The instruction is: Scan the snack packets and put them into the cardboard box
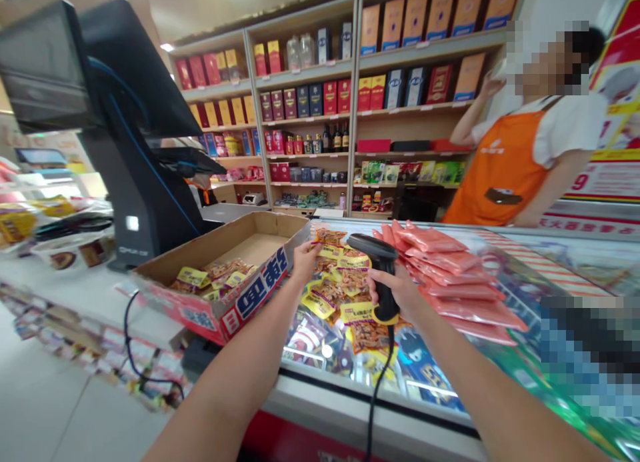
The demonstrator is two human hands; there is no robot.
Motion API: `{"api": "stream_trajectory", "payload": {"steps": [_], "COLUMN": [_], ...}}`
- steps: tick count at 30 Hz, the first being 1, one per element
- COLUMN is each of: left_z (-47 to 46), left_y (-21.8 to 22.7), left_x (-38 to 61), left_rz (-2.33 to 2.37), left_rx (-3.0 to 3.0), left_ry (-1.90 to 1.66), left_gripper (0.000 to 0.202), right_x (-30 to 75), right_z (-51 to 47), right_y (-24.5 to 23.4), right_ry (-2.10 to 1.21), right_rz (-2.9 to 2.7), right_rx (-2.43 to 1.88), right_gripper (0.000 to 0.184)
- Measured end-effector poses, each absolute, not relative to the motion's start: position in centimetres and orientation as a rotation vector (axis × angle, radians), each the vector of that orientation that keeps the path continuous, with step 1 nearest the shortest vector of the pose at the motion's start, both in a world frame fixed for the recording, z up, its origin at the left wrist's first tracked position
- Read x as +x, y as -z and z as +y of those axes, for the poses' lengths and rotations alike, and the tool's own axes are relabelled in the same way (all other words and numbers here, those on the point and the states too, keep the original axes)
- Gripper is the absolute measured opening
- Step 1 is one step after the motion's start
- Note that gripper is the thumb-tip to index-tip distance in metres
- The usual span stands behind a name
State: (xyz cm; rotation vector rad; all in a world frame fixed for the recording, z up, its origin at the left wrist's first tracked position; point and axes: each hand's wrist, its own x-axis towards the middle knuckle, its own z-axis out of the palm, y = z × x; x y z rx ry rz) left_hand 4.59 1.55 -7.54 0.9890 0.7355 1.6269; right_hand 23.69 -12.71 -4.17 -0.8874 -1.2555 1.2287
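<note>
Right hand (400,292) wrapped round the grip of a barcode scanner (373,247), fingers closed firmly; the scanner's head sits just above those fingers and points over toward the left hand. Can't tell if the trigger is pressed. Left hand (303,262) reaches to the far side of the pile, thumb and fingertips close together at the near edge of a snack packet (330,236); pinched or merely touched, can't tell at this size. That packet lies just beyond the left fingertips, a short gap from the scanner's nose. Loose snack packets (357,312) with yellow labels spread between the two hands and on toward the body, below the left fingers and left of the right ones, on the glass counter (310,395). Scanner cable (374,409) drops from below the right fingers over the counter edge. Just left of the left fingers, an open carton (265,283) with a few similar packets (193,277) inside; past it, a dark terminal (145,182). Just right of the right fingers, a stack of pink bags (455,292); well beyond, a co-worker in an orange apron (505,165). Step, my read: lining up scanner and packet for a code reading, though no readout confirms one. Next move calls for a sure left pinch, the code side turned to the scanner's nose, and a steady right wrist; overlapping packets could offer the wrong code.
</note>
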Motion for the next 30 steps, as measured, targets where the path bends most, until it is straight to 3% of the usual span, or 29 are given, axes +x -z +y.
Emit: {"api": "stream_trajectory", "payload": {"steps": [5,9,30], "left_z": [-0.4,-1.6,-0.4], "left_y": [6.9,6.7,8.2], "left_x": [5.3,4.9,3.9], "left_rz": [0.53,0.29,0.465], "left_rx": [0.815,0.591,0.437], "left_ry": [-1.321,-1.014,-0.878], "left_gripper": [0.01,0.023,0.043], "right_x": [23.8,23.7,21.7], "right_z": [-13.0,-13.1,-14.9], "right_y": [3.9,4.0,4.5], "right_ry": [-1.259,-1.299,-1.421], "right_rz": [-1.249,-1.243,-1.439], "right_rx": [-0.792,-0.724,-0.654], "right_gripper": [0.029,0.028,0.031]}}
